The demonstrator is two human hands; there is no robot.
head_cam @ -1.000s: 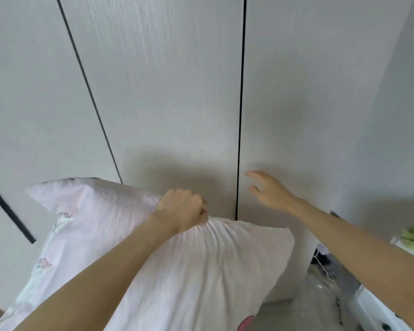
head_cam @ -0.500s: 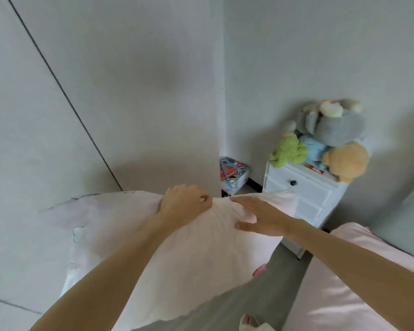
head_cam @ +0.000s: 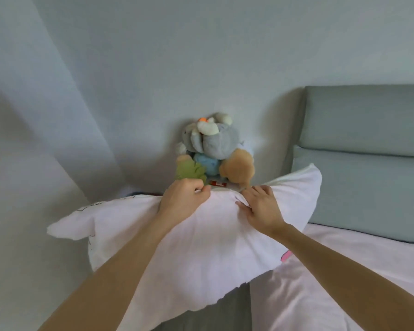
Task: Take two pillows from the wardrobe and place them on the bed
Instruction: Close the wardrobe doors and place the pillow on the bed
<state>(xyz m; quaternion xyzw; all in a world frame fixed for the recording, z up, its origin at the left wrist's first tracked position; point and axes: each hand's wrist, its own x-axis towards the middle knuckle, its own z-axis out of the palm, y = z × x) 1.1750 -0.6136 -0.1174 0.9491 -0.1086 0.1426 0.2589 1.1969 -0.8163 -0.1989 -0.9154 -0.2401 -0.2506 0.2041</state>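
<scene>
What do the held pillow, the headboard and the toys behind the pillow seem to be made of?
Pillow: soft woven fabric case, matte pale pink, creasing under both hands; filling unseen. Headboard: looks like upholstered grey-green cloth, matte, with padded panels and a seam. Toys: plush, fuzzy pile, rounded stuffed shapes.

The right hand [head_cam: 261,206] now grips the pillow [head_cam: 201,247] (carried from wardrobe toward bed [head_cam: 332,271]).

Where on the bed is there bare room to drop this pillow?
Free: the pink sheet below the grey headboard, right of the pillow. Crowded: stuffed toys piled behind both hands.
</scene>
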